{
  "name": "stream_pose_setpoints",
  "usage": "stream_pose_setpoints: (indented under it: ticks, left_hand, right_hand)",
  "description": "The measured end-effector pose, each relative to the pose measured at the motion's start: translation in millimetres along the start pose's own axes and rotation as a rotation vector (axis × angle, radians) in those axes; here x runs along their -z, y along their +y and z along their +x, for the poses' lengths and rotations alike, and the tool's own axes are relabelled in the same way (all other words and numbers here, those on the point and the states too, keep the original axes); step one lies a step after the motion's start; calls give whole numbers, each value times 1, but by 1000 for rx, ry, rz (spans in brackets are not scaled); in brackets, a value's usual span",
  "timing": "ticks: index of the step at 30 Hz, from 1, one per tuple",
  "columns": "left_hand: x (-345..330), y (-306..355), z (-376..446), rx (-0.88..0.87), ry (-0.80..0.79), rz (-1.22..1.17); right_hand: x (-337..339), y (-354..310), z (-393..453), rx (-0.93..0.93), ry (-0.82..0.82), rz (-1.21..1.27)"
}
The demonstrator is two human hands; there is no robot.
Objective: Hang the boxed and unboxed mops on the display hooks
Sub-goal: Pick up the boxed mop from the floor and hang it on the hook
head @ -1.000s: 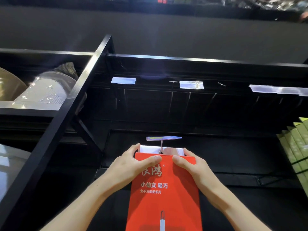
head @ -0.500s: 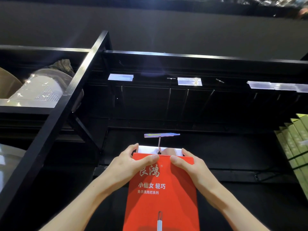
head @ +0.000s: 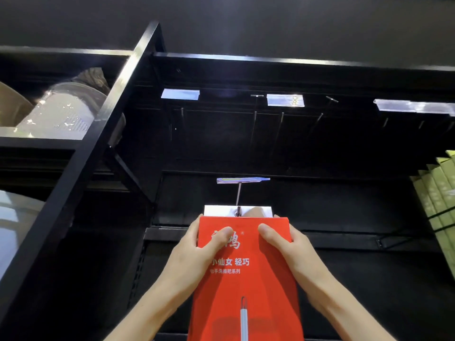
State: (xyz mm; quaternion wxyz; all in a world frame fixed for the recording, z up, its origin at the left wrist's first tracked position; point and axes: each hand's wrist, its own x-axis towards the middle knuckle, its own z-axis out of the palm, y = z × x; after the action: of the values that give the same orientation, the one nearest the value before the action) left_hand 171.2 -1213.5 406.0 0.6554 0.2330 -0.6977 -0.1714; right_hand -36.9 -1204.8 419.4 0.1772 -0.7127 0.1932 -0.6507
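A person is threading a boxed mop onto a display hook, low in the middle of the frame.

The left hand (head: 194, 252) and the right hand (head: 290, 249) are gripping the top corners of the red mop box (head: 246, 279), thumbs lying across its front, probably so the box is staying square while its white hang tab (head: 216, 210) is meeting the hook (head: 237, 198). The hook's tip is sitting at the tab's hole; whether it is fully through cannot be told. A price tag holder (head: 242, 180) is capping the hook's front end. More bare hooks (head: 280, 119) are hanging in the upper row, and green boxes (head: 438, 193) are standing at the right edge.
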Motion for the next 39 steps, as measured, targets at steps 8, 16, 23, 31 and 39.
stream_pose_setpoints:
  ticks: [8,16,23,31,39]
  left_hand:
    - [-10,-28,-31,27,42,-170]
    - [-12,-28,-42,35,13,-245]
    - [-12,-34,-55,42,-2,-238]
    - [-15,-38,-59,86,-11,-322]
    - [-16,-43,-52,101,-15,-317]
  right_hand:
    - [-16,31,-39,-85,33,197]
    - [-19,34,-46,-104,44,213]
    - [-22,43,-64,-98,59,182]
    - [-25,47,-66,-129,57,215]
    - [-24,53,-59,-151,62,252]
